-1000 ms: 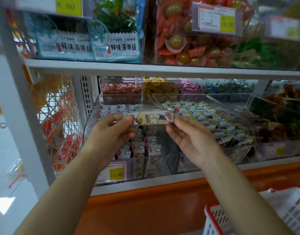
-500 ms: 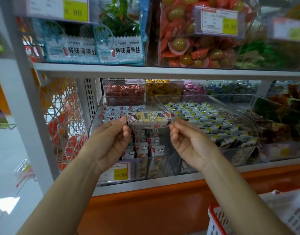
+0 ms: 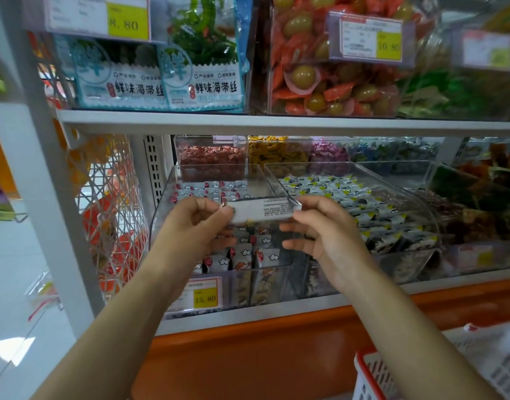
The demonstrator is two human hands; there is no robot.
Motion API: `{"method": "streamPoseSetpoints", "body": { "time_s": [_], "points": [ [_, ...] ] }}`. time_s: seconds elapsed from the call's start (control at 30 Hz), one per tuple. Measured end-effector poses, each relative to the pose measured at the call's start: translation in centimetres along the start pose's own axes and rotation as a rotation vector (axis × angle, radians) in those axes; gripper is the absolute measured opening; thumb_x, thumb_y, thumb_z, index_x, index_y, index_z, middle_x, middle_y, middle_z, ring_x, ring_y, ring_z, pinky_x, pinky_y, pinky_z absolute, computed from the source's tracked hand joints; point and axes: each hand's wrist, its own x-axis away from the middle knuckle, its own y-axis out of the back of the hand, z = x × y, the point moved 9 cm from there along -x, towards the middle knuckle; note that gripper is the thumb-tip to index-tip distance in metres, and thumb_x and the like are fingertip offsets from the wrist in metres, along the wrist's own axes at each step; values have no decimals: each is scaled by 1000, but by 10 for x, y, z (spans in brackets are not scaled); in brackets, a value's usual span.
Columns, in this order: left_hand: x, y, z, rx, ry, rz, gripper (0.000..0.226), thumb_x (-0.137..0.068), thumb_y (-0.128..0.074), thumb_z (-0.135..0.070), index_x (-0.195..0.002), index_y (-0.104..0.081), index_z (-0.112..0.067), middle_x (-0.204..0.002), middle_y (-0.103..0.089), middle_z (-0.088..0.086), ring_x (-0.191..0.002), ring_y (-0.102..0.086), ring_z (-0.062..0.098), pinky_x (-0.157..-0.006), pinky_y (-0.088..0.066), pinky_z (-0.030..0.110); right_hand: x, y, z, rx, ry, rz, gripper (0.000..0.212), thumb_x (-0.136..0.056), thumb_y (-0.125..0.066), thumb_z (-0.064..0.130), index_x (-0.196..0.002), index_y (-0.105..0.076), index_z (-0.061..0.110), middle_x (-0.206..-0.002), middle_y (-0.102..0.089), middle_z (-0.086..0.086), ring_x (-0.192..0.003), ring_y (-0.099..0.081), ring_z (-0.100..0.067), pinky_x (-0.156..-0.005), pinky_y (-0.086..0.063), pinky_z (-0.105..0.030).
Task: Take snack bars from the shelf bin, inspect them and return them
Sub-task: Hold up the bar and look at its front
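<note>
I hold one snack bar (image 3: 262, 209) level in front of the shelf, its white back with small printed text turned toward me. My left hand (image 3: 196, 226) pinches its left end between thumb and fingers. My right hand (image 3: 320, 229) pinches the right end with thumb and forefinger, the other fingers spread below. Behind and under the bar stands a clear plastic bin (image 3: 167, 203) with several red-and-white wrapped snack bars (image 3: 248, 252) inside.
A second clear bin (image 3: 421, 203) of grey-and-yellow wrapped snacks sits to the right. A shelf board (image 3: 277, 124) runs above with seaweed packs and wrapped sweets on it. A yellow price tag (image 3: 205, 297) hangs on the bin front. A red-rimmed basket (image 3: 369, 368) is at lower right.
The bar has been flipped: its yellow cartoon front faced me before, and now the white printed back does. Both hands stayed on its ends.
</note>
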Motion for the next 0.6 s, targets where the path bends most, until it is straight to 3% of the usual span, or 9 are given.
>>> {"method": "streamPoseSetpoints", "body": {
  "time_s": [0.1,0.23,0.33,0.4,0.47,0.53,0.6],
  "points": [
    [1,-2,-5,-68,-28,12,21,-83,-64,-17,-103,-57,-13,-98,-65,10,-82,-70,16,-70,-57,23,2,-3,5,162,74,32,15,-88,-62,16,-98,-70,22,-94,-69,-4,-76,-69,-16,-51,-53,-25],
    [6,-9,-14,-208,-84,79,27,-85,-62,-16,-107,-65,-31,-95,-67,-2,-85,-69,12,-74,-56,22,5,-4,12,272,166,22,22,-87,-64,15,-81,-74,34,-80,-68,8,-74,-66,-7,-49,-53,-24],
    [8,-9,-15,-284,-67,95,22,-84,-65,-16,-100,-69,-30,-87,-72,-1,-84,-69,17,-81,-56,34,6,-4,15,303,211,-10,22,-86,-63,16,-73,-73,31,-80,-59,-14,-70,-60,-11,-47,-53,-24],
    [10,-13,-16,-334,-71,126,19,-83,-67,-16,-96,-68,-29,-84,-70,4,-81,-66,22,-78,-55,34,6,-2,17,329,238,-39,20,-86,-63,17,-69,-70,25,-80,-53,-22,-67,-57,-15,-47,-53,-24],
    [11,-19,-16,-366,-70,159,14,-82,-67,-15,-92,-67,-26,-84,-68,7,-77,-64,25,-70,-52,28,5,-2,18,370,264,-62,24,-86,-62,16,-64,-66,23,-73,-57,-15,-65,-58,-16,-48,-53,-24],
    [11,-23,-14,-349,-58,174,6,-81,-67,-15,-86,-66,-19,-78,-68,1,-67,-65,12,-61,-51,16,7,-5,21,411,294,-54,25,-88,-60,14,-65,-64,22,-64,-60,6,-63,-60,-8,-49,-53,-24],
    [10,-23,-14,-338,-59,163,8,-81,-67,-18,-77,-64,-12,-64,-66,-8,-55,-60,0,-52,-46,9,10,-12,24,474,344,-13,22,-89,-59,13,-69,-64,18,-62,-59,13,-61,-58,-2,-51,-53,-25]
  ]
}}
